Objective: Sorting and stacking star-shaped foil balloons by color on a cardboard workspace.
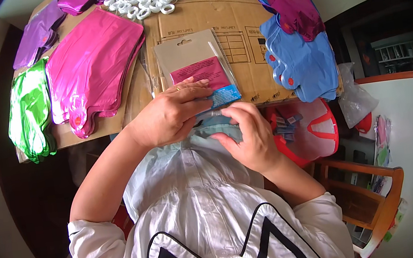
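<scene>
A clear flat packet [202, 69] with a grey card top, a hang hole, a dark pink label across its middle and a small blue label at its lower right corner lies on the cardboard sheet [233, 19] that covers the counter. Both hands meet at the packet's near edge. The left hand [170, 115] lies over the packet's lower left part, fingers bent and pressing down on it. The right hand [252, 133] sits just below the blue label, thumb and fingers pinched on a thin clear edge there; whether that edge belongs to the packet I cannot tell.

Left of the packet, a stack of bright pink foil balloons [89, 66] lies flat, its edge almost touching the packet. Farther left lie green foil balloons [30, 114], reaching the near edge of the cardboard, and above them purple foil balloons [37, 34]. Beyond the packet, at the far edge, lies a heap of small white rings [146, 0]. Right of the packet, blue foil balloons [303, 65] with red spots hang over the cardboard's right edge, with magenta foil balloons [292, 3] on top. Bare cardboard shows only between the packet and the blue balloons. Below the blue balloons, off the counter, a red basket [315, 132] holds small dark pieces.
</scene>
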Demonstrator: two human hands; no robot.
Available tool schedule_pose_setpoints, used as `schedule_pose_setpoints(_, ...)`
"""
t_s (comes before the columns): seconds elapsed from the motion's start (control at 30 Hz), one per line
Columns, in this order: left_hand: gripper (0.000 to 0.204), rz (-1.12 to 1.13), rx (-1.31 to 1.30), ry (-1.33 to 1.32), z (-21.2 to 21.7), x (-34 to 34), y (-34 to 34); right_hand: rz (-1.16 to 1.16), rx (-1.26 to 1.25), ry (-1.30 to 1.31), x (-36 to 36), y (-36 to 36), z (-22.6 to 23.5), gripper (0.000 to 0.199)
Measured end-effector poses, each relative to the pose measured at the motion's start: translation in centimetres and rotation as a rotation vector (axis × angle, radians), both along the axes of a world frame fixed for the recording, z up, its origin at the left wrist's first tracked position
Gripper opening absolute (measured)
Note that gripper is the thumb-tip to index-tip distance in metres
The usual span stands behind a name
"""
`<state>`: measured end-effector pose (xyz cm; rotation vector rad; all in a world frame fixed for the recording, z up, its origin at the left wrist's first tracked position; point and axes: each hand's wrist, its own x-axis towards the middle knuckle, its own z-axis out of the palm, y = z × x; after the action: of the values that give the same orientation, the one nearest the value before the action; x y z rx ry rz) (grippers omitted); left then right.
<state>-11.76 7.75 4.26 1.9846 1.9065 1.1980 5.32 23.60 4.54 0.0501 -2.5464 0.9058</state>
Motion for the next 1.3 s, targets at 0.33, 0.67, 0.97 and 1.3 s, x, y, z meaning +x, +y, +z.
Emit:
schedule_pose_setpoints(0.33,0.030,0.035,0.027,-0.009,-0.3,-0.1,0.3,-0.057,-0.085,-0.084,-2.7,-4.3,-0.3,0.033)
schedule_pose_setpoints(0.67,0.041,-0.004,0.022,-0.026,-0.5,-0.2,-0.1,0.307,-0.497,-0.151,0.1,-4.0,2.2,0.013)
schedule_pose_setpoints(0.97,0.042,-0.018,0.010,-0.030,-0.5,-0.3,0.0,0.019,-0.287,-0.606,2.9,1.1,-6.5,0.013)
schedule_pose_setpoints(1.3,0.041,-0.011,0.008,-0.069,-0.6,-0.1,0.0,0.386,0.149,0.141,-0.2,-2.8,-2.2,0.032)
